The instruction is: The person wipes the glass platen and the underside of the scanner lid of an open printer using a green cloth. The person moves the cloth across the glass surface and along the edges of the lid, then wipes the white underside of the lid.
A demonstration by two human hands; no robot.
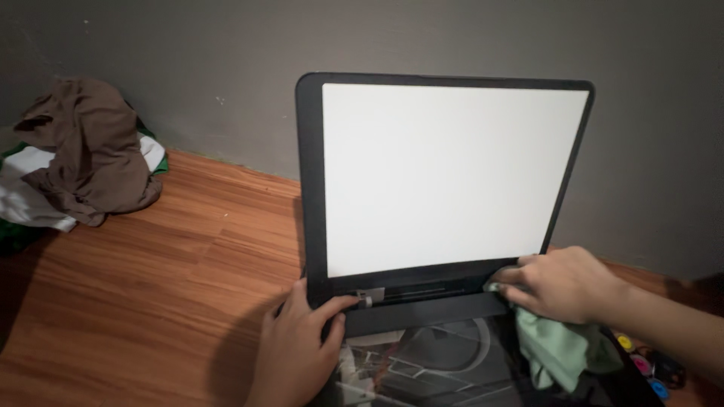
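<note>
— Which step is in hand here?

— Wiping, by the look of it. The right hand (562, 285), at the lower right of the frame, has its fingers closed on a pale green cloth (556, 348) and presses it to the lower right corner of the laptop's (445, 181) dark bezel, just under the blank white screen (445, 173). The rest of the cloth hangs down over the base.

— And the other hand?

— The left hand (298, 350), at the bottom centre, steadies the machine. Its fingers are spread, not gripping: the palm lies beside the base, and the thumb reaches across to a small grey tab (371, 295) on the hinge strip.

— Where does the laptop stand?

— In the middle of the frame, lid upright, on a reddish wooden floor (151, 286), close to a grey wall (188, 68).

— What does the next move call for?

— My judgement: a light sideways stroke along the bottom bezel towards the left hand, with the lid held so it doesn't tip back. Too much push could rock the hinge.

— Any containers?

— None that I can make out. At the lower right edge sit some small round things, yellow, pink and blue (642, 362); too small and dark to say what they are or whether anything holds them. In the upper left lies a heap of brown, white and green clothes (87, 154), loose on the floor.
</note>
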